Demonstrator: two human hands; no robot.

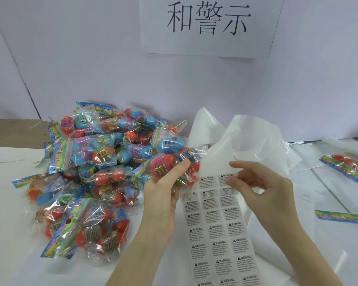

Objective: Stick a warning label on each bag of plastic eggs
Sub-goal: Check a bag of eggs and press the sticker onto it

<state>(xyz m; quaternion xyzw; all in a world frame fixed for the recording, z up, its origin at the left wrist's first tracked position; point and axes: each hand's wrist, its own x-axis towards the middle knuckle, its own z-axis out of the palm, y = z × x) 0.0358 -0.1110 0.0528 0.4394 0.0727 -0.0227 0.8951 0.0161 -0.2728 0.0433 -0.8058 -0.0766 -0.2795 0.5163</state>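
My left hand grips a clear bag of plastic eggs, red, blue and green, lifted just above the table at the centre. To its right lies a long sheet of warning labels, three across, running down to the bottom edge. My right hand pinches a label at the top right of that sheet. A big heap of egg bags covers the left side of the table.
Used white backing paper curls up behind the sheet. One egg bag lies at the far right, with a loose rainbow header card below it. A printed sign hangs on the wall behind.
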